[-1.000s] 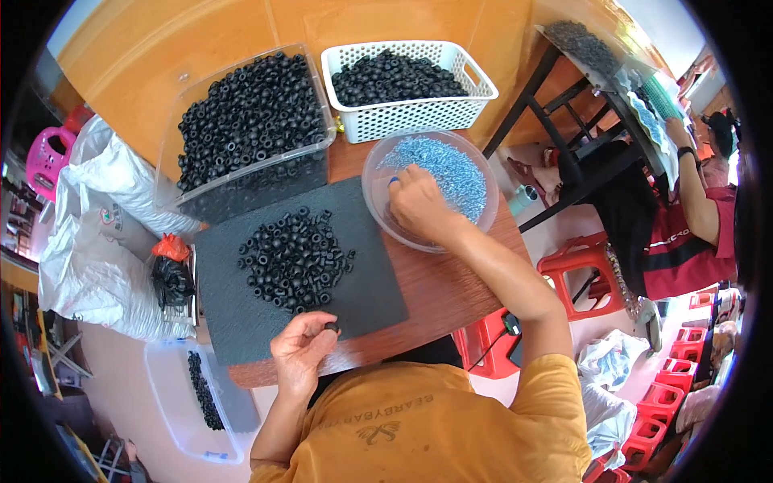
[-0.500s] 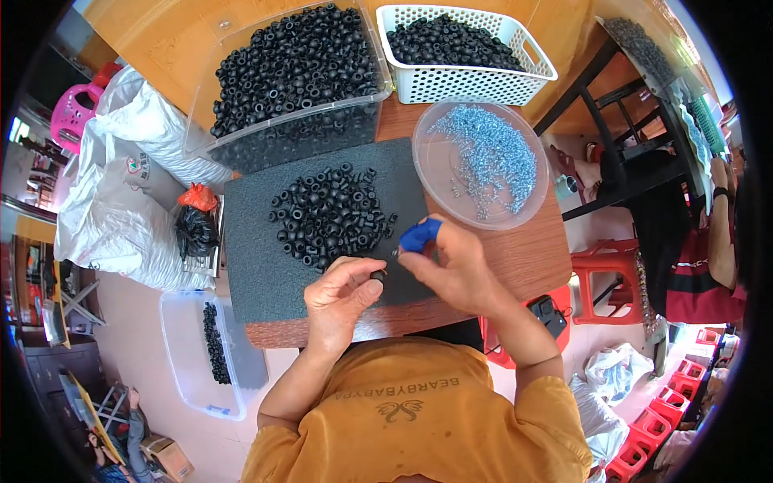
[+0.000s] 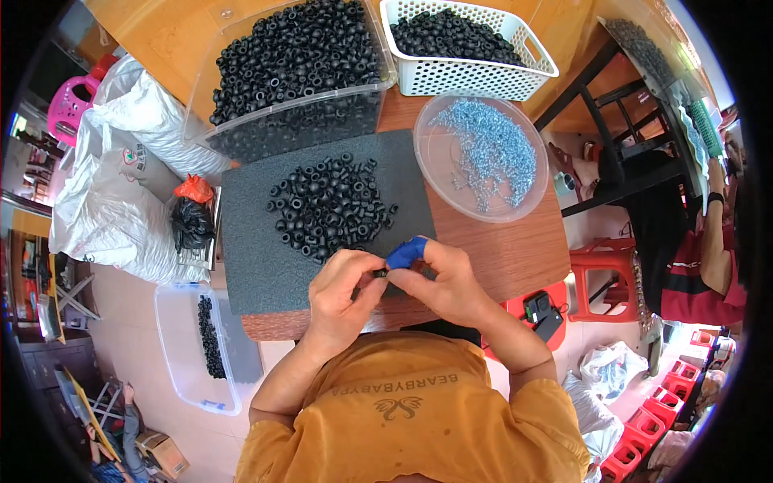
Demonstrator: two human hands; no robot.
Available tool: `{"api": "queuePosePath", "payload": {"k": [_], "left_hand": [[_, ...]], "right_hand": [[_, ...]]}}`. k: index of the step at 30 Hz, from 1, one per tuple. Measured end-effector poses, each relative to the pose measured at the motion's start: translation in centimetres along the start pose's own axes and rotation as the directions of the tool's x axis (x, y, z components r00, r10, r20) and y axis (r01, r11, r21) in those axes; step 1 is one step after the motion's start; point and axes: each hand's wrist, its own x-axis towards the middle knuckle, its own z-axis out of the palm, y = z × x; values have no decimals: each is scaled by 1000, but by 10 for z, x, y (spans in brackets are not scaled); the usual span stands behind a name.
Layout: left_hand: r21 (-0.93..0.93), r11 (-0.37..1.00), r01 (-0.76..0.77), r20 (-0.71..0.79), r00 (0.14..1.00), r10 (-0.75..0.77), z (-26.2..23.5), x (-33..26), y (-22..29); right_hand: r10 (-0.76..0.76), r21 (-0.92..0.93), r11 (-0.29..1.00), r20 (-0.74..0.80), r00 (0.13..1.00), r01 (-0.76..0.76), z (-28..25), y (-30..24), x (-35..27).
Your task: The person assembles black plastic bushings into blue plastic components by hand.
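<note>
Head: right hand point(image 3: 452, 282) nearer left hand point(image 3: 338, 291)

The brown tabletop point(image 3: 503, 262) carries a dark mat point(image 3: 248, 241) at left, a bin point(image 3: 306, 125) and basket point(image 3: 467, 79) along its far edge, a tub point(image 3: 439, 161) at right.

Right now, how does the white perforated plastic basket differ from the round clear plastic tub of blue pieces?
The white basket is rectangular; the clear tub is round. The basket's sides have many holes; the tub's look solid and see-through. The basket holds black parts; the tub holds smaller blue pieces. Both are open-topped.
</note>
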Motion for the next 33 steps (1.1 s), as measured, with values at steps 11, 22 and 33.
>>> {"api": "queuePosePath", "payload": {"k": [11,22,33], "left_hand": [[-856,178,485,307,755,-580,4,-7,-4],[-809,129,574,416,712,-566,8,-11,-5],[-837,153,526,347,725,-595,15,-15,1]], "right_hand": [[-62,-32,998,-115,991,58,7,-4,-10],[-356,-243,914,-104,929,323,3,8,-5],[-399,-314,879,-71,914,360,4,1,-6]]}}
